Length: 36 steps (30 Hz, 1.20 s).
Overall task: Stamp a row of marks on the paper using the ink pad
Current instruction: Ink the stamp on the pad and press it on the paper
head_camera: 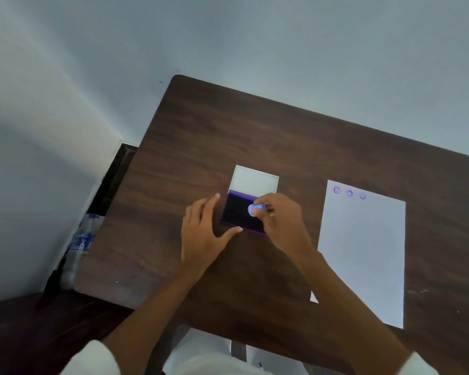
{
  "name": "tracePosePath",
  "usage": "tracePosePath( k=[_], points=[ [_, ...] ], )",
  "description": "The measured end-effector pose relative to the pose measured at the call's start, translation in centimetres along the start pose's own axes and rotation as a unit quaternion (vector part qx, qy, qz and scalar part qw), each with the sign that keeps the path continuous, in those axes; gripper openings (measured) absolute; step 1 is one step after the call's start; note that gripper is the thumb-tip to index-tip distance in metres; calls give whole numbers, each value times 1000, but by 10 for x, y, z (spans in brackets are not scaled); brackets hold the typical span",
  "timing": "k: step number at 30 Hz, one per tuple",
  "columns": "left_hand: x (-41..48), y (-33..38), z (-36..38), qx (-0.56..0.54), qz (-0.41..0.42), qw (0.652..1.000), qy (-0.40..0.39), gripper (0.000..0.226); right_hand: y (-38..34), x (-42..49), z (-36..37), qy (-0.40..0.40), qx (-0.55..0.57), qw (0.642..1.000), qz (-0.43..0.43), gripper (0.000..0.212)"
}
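Over the ink pad [241, 215], right hand [280, 220] pinches the stamp [255, 209].

Dark brown wood-grain table [228, 131], streaked along its length. White sheet of paper [363, 253] carrying three purple round marks [349, 193]. Deep purple rectangular ink pad [236, 212] with a pale white open lid [255, 180]. Pale lilac round stamp [256, 209]. White sleeves [92, 358].
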State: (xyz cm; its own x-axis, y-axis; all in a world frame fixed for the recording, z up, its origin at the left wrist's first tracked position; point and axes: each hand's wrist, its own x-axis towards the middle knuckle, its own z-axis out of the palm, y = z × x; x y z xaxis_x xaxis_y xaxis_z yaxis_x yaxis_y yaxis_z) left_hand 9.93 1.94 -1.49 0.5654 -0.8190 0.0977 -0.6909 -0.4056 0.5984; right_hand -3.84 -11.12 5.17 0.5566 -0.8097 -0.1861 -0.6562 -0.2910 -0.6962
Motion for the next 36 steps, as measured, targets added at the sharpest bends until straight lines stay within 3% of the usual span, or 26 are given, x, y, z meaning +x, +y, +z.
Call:
tracePosePath(
  k=[3,5,8,15,19,23,27,32,36],
  points=[
    [8,4,7,47,-99,991,-78,120,-6,24,28,-75,-113,989,-57,18],
    [8,10,16,74,-102,989,-83,123,-3,34,40,-96,-180,975,-90,21],
    [6,17,28,83,-81,992,-46,107,2,39,51,-160,-327,923,-124,33],
    [7,6,43,82,-63,994,-26,92,11,27,56,-63,-234,956,-163,28],
    [8,6,42,84,-60,994,-35,92,6,28,57,-77,-257,950,-158,23],
    [8,11,35,74,-74,993,-53,94,-4,36,55,-140,-329,924,-135,27],
    [9,11,33,85,-72,991,-68,103,-5,39,42,-120,-268,954,-51,25],
    [9,14,31,84,-70,992,-64,111,4,33,32,-120,-368,912,-138,32],
    [9,12,34,79,-71,992,-65,110,9,32,33,-96,-396,899,-161,39]
  ],
)
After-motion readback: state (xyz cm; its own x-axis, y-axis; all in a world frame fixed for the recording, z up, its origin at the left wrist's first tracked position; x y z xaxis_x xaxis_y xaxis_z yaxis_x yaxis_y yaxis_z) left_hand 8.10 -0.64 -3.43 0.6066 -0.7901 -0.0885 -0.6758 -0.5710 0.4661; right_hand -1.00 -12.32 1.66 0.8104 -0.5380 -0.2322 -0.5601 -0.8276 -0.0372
